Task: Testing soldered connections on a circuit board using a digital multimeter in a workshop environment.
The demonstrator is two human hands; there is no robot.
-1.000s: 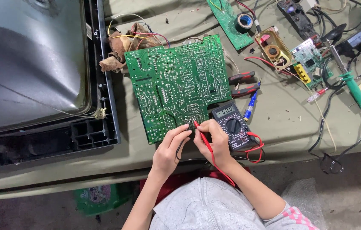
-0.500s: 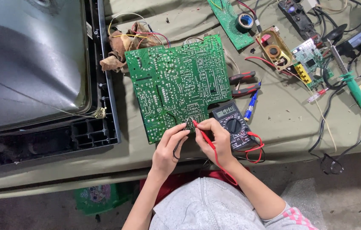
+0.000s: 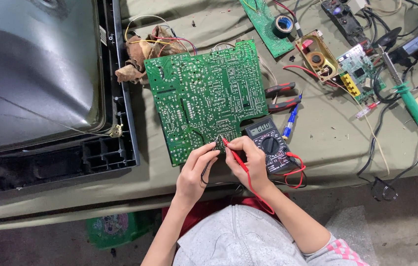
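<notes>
1. An old television (image 3: 36, 83) filled the upper left of the frame.
2. The green circuit board (image 3: 201, 98) lay at centre, its lower edge right under both sets of fingertips.
3. The left hand (image 3: 194, 172) pinched a black probe (image 3: 217, 144) against the board.
4. The right hand (image 3: 250, 160) gripped a red probe (image 3: 233, 155), tip touching the board.
5. A multimeter (image 3: 269, 144) lay just beside the right hand.

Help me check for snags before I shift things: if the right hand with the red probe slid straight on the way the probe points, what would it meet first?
The right hand aims the red probe up-left, its tip already at the green circuit board. Going on, it would likely scrape across the board's solder side; height above it is hard to judge.
</notes>
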